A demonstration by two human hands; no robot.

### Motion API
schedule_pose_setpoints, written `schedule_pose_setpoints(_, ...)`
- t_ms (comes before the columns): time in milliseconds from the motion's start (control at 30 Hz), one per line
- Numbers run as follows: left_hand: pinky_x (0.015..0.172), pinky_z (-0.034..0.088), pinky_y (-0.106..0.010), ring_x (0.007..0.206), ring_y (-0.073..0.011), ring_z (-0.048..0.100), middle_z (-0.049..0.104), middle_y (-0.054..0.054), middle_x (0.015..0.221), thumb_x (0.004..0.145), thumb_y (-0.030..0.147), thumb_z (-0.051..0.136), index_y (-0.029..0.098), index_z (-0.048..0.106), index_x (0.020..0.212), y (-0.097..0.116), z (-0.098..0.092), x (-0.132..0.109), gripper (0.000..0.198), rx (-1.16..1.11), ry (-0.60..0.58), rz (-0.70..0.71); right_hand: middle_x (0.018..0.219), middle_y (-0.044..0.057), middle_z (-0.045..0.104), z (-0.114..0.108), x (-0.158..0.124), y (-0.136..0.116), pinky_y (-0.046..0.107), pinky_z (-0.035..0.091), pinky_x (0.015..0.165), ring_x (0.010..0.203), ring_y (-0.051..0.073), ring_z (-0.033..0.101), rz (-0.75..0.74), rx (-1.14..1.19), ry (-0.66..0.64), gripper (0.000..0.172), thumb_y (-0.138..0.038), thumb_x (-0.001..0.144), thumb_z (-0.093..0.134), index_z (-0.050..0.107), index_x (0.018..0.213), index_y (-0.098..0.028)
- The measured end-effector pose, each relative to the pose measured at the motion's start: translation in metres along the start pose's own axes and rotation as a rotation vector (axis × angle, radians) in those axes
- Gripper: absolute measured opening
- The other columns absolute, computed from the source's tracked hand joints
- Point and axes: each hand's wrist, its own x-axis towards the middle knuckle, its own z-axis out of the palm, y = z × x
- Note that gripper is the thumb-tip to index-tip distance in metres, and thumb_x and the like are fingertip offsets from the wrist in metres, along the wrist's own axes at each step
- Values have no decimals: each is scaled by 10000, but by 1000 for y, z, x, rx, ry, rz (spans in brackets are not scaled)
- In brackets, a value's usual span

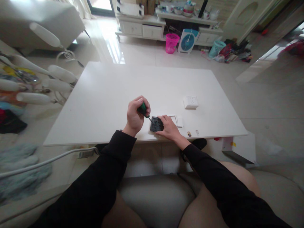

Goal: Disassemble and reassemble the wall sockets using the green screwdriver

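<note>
My left hand (136, 114) is wrapped round the green and black handle of a screwdriver (142, 109). The shaft slants down to the right, its tip at the black back of a wall socket (155, 124) lying on the table. From the right, my right hand (168, 127) grips that black socket piece by its edge, fingers on top and thumb at the near side. Just beyond this hand lies a white socket frame (175, 119), partly hidden by it. Farther right rests an assembled white socket box (190, 102).
The white table (114, 91) ends close in front of me. Near its front edge lie a small yellowish piece (189, 134) and a little clear item (197, 132). A lamp with white shades (62, 73) stands at the left. A white box (239, 147) sits on the floor at right.
</note>
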Motion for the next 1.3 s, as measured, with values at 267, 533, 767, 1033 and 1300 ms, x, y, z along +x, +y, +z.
schedule_pose_setpoints(267, 456, 359, -267, 487, -123, 433, 482, 2, 538, 827, 582, 632, 223, 537, 611, -3, 0, -1, 430, 51, -18, 7, 1303, 105, 567, 2, 1, 2, 496, 486, 1085, 1225, 326, 539, 7, 3, 6, 875, -346, 686, 941, 522, 1447, -242)
schedule_pose_setpoints(533, 463, 367, -251, 510, -109, 465, 504, 4, 580, 866, 513, 637, 200, 585, 644, -12, 0, -4, 387, 39, -83, 10, 1301, 106, 565, 2, 2, 2, 495, 487, 1087, 1234, 330, 539, 4, 7, 8, 866, -355, 699, 934, 518, 1449, -232)
schedule_pose_setpoints(767, 477, 373, -251, 525, -110, 471, 512, 3, 595, 863, 504, 643, 200, 588, 642, -11, 0, -3, 380, 46, -82, 41, 1303, 114, 566, 1, 2, 2, 499, 485, 1095, 1243, 335, 539, -6, 6, 2, 856, -355, 712, 921, 511, 1452, -225)
schedule_pose_setpoints(1033, 505, 373, -260, 535, -117, 472, 520, -2, 587, 860, 496, 642, 198, 598, 642, -13, 0, -4, 372, 85, -112, 41, 1294, 103, 567, 2, 2, 2, 499, 489, 1084, 1224, 330, 542, -3, -1, 2, 860, -363, 704, 927, 514, 1449, -249)
schedule_pose_setpoints(1300, 500, 341, -269, 523, -117, 468, 526, -4, 577, 883, 442, 621, 190, 622, 653, -16, -3, -5, 342, 103, -187, 49, 1282, 99, 566, 2, 2, 0, 489, 488, 1080, 1205, 323, 542, -8, 4, 7, 850, -352, 702, 924, 517, 1441, -244)
